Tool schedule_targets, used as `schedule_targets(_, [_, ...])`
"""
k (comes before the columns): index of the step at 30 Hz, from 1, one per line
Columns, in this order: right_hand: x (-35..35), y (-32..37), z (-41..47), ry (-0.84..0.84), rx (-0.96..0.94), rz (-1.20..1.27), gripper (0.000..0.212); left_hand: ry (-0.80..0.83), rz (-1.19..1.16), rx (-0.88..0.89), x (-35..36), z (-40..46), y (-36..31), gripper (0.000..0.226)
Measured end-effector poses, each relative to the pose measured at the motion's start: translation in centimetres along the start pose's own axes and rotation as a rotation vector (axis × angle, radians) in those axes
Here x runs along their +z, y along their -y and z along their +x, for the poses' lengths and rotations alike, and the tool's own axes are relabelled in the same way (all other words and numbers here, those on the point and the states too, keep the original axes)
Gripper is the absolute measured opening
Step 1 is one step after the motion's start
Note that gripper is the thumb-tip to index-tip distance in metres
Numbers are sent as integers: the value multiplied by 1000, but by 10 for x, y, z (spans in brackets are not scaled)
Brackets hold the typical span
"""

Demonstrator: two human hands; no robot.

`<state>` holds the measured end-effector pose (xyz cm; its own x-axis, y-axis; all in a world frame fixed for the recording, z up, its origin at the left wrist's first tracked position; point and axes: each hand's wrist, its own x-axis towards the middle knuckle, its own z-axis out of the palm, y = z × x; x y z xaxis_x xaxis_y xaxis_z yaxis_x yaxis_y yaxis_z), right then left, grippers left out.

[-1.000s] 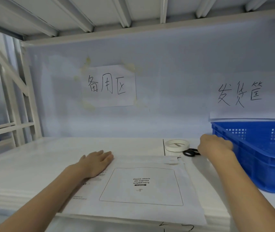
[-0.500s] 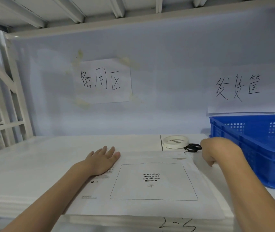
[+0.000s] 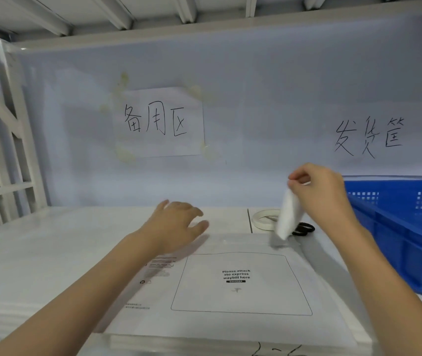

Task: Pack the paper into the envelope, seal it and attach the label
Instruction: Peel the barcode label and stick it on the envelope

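A: Envelope [image 3: 230, 283] flat on counter [image 3: 50, 253], waybill box up, between the forearms

B: Hands?

A: Left hand [image 3: 176, 224] hovers over its far left corner, fingers loose and spread, holding nothing. Right hand [image 3: 317, 191] raised above the far right corner, pinching a white strip [image 3: 288, 218] that hangs down

B: Beyond?

A: Tape roll [image 3: 264, 219], scissors [image 3: 305, 229], blue crate [image 3: 410, 232]
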<state>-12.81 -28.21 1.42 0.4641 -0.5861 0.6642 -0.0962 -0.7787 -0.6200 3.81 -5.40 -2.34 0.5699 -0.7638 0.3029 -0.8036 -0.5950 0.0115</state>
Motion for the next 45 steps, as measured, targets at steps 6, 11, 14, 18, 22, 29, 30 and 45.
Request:
schedule_targets(6, [43, 24, -20, 235, -68, 161, 9, -55, -1012, 35, 12, 0, -18, 36])
schedule_targets(11, [60, 35, -13, 300, -53, 202, 5, -16, -1039, 46, 23, 4, -17, 64])
schedule_targets(14, [74, 42, -11, 315, -50, 224, 7, 52, -998, 59, 26, 2, -26, 94])
schedule_targets(18, [88, 42, -15, 296, 37, 314, 8, -32, -988, 79, 25, 2, -32, 104])
schedule_targets(22, [89, 30, -21, 443, 80, 431, 4, -107, -1176, -7, 24, 2, -25, 59])
schedule_targets(29, [84, 28, -23, 557, 148, 579, 13, -177, -1299, -77, 14, 3, -19, 42])
schedule_targets(30, [82, 28, -23, 583, 165, 596, 15, -195, -1307, -98, 13, 3, -17, 41])
schedule_targets(45, [69, 29, -21, 973, 343, 532, 12, -256, -1424, -151, 13, 5, -6, 32])
